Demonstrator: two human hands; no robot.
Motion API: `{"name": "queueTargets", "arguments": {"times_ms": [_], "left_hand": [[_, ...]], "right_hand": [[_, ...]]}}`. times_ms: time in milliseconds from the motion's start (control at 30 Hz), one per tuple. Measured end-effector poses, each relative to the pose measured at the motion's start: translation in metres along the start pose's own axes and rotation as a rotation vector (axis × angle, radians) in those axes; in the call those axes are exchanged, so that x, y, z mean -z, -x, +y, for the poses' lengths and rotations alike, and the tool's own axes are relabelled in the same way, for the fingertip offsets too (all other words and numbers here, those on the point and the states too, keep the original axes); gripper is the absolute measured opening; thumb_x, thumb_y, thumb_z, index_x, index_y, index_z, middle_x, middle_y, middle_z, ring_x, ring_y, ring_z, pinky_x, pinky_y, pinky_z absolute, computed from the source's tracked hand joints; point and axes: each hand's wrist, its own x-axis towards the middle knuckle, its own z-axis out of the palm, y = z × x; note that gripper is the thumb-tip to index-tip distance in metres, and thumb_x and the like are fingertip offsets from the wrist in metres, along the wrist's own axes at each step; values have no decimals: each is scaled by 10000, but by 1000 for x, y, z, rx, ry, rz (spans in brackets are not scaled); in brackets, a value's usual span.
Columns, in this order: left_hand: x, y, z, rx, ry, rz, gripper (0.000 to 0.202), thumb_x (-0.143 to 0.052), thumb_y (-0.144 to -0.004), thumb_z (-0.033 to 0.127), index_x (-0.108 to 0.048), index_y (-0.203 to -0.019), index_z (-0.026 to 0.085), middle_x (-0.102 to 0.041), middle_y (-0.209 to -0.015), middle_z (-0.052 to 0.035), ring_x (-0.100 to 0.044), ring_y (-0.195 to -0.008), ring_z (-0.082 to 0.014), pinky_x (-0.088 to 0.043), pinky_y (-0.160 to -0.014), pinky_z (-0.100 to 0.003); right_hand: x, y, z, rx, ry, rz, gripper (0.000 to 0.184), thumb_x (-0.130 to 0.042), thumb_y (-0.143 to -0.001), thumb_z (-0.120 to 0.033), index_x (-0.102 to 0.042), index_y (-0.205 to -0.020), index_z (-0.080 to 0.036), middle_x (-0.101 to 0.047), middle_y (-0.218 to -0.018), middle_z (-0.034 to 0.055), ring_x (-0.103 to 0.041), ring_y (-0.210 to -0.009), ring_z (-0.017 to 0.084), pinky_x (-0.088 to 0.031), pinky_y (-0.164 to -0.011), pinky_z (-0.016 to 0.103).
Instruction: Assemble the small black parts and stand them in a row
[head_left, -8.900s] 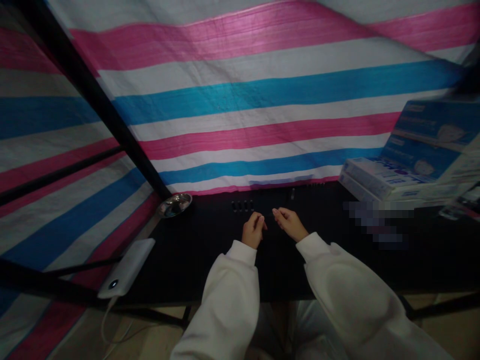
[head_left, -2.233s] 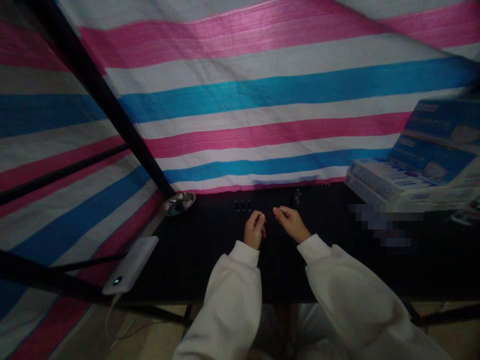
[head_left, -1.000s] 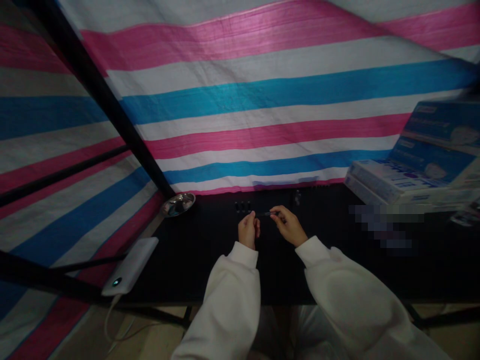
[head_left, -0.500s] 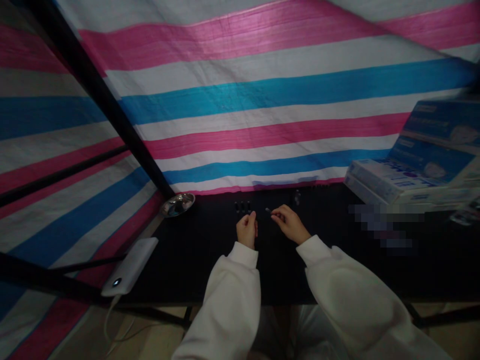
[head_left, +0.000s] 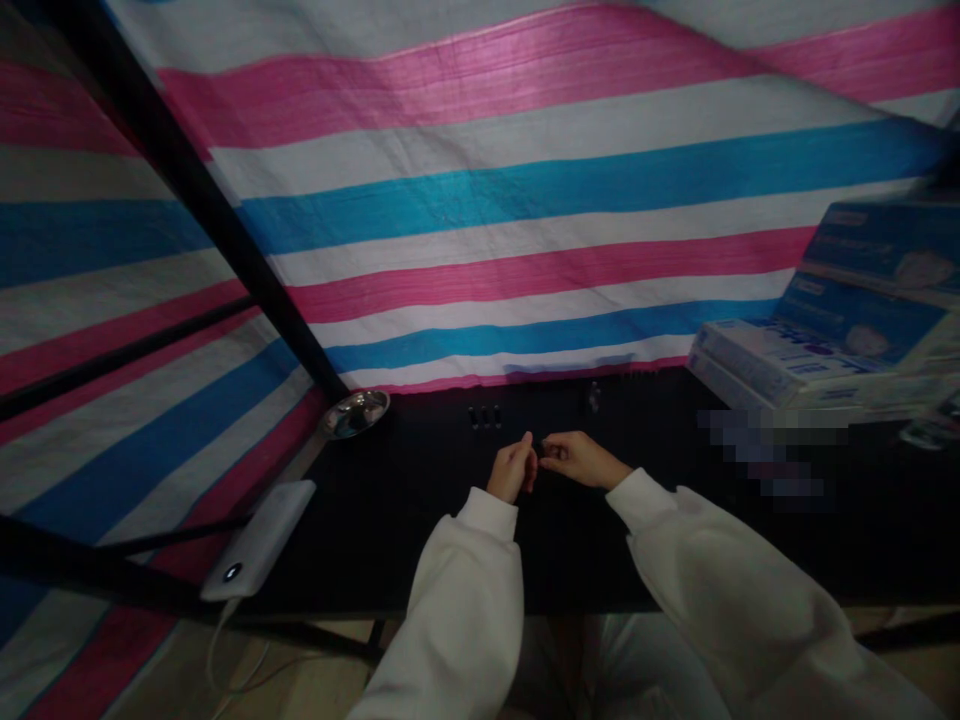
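Note:
My left hand [head_left: 513,472] and my right hand [head_left: 581,460] are close together above the middle of the black table [head_left: 382,530], their fingertips nearly meeting. My right fingers pinch a small dark part [head_left: 551,451], which is mostly hidden by them. My left fingers are curled beside it, and I cannot tell whether they hold anything. Farther back stand a short row of small black parts [head_left: 484,417] and a small upright dark part [head_left: 594,397]. White sleeves cover both forearms.
A round metal dish [head_left: 355,413] sits at the table's far left corner, and a white power bank [head_left: 259,540] with a cable lies at the left edge. Stacked face-mask boxes [head_left: 817,345] stand at the right. A striped tarp [head_left: 525,220] and black poles surround the table.
Both hands have moved toward me and closer together. The thin dark piece seen earlier between them is now mostly hidden in my right fingers.

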Motion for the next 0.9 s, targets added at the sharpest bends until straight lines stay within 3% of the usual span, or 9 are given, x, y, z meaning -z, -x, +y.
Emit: {"name": "queueTargets", "arguments": {"times_ms": [100, 200, 333, 900], "left_hand": [[0, 0, 1, -16, -46, 18, 477, -396, -719, 569, -440, -502, 146, -430, -401, 29, -372, -278, -53, -220, -300, -176], [2, -1, 1, -35, -50, 89, 458, -417, -718, 549, -434, -500, 147, -428, -400, 32, -371, -284, -48, -218, -308, -172], [4, -2, 0, -45, -49, 126, 451, -415, -726, 534, -431, -493, 148, -415, -388, 35, -372, -288, -50, -228, -316, -171], [2, 2, 6, -39, -100, 127, 408, -451, -716, 486, -440, -479, 154, -407, -362, 39, -373, -286, -57, -235, -319, -178]], "right_hand": [[20, -1, 21, -122, 117, 69, 148, -554, -687, -299, -566, -639, -159, -548, -573, -18, -490, -529, 93, -343, -511, 207], [38, -5, 45, -318, 271, 274, 145, -565, -676, -310, -592, -664, -168, -585, -613, 8, -525, -572, 114, -352, -529, 219], [47, -10, 65, -452, 377, 403, 146, -551, -693, -317, -606, -722, -185, -619, -682, 27, -556, -622, 131, -358, -544, 224], [43, -18, 80, -546, 472, 326, 193, -548, -714, -349, -622, -810, -199, -639, -788, 62, -586, -705, 157, -376, -561, 231]]}}
